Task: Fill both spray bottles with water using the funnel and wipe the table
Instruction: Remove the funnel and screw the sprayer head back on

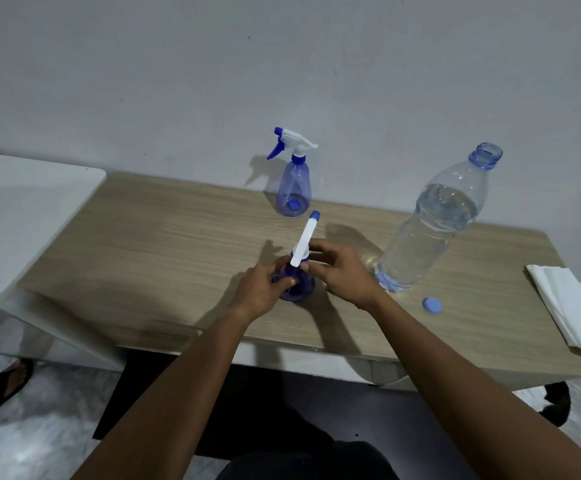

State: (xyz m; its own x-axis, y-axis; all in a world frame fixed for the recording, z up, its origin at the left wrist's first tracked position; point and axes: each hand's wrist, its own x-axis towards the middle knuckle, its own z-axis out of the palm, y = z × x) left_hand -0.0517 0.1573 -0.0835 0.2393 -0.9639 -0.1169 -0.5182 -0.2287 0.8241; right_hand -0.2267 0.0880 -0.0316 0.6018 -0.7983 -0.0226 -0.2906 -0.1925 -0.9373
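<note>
Spray bottle (297, 293) stands upright at the bench's (143, 244) middle, its white head (305, 237) aimed away toward the wall (282, 64); left hand (265, 287) grips its body, right hand (339, 271) pinches its collar.

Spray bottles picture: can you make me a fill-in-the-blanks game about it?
1. The left hand and right hand hold the near spray bottle; the far spray bottle stands close to the ____.
2. The water bottle has no cap on, so its mouth is ____.
3. Its blue cap lies on the ____.
4. The white paper towel lies on the water bottle's ____ side.

Missing words: wall; open; table; right.
</note>
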